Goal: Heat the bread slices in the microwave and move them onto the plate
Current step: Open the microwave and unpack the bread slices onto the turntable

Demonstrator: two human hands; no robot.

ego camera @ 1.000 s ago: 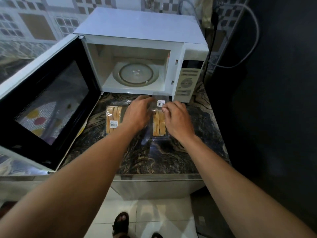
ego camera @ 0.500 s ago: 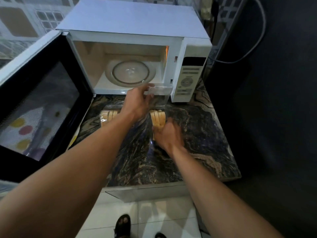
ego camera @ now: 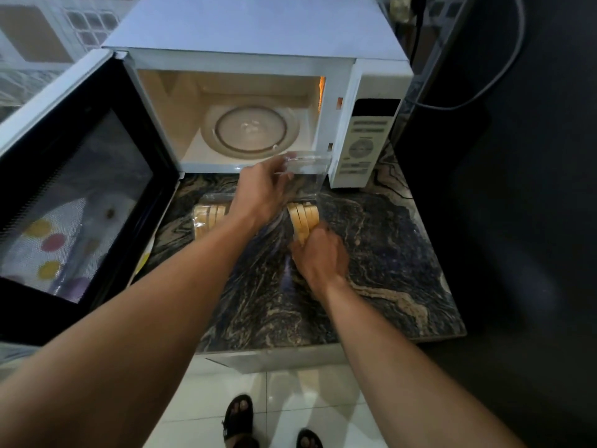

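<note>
A white microwave stands on the marbled counter with its door swung wide to the left and a glass turntable inside. My left hand holds up the clear lid of a plastic container in front of the microwave. My right hand grips a stack of bread slices standing on edge on the counter. A second pack of bread slices lies to the left, partly hidden behind my left wrist. No plate is in view.
The microwave's control panel is at the right, and a grey cable hangs against the dark wall behind it. The counter's front edge is close to me. My sandalled feet stand on the white floor tiles.
My left hand has lifted the clear lid up toward the microwave opening. My right hand moved from the top of the container down to its near side and took hold of the slices.
</note>
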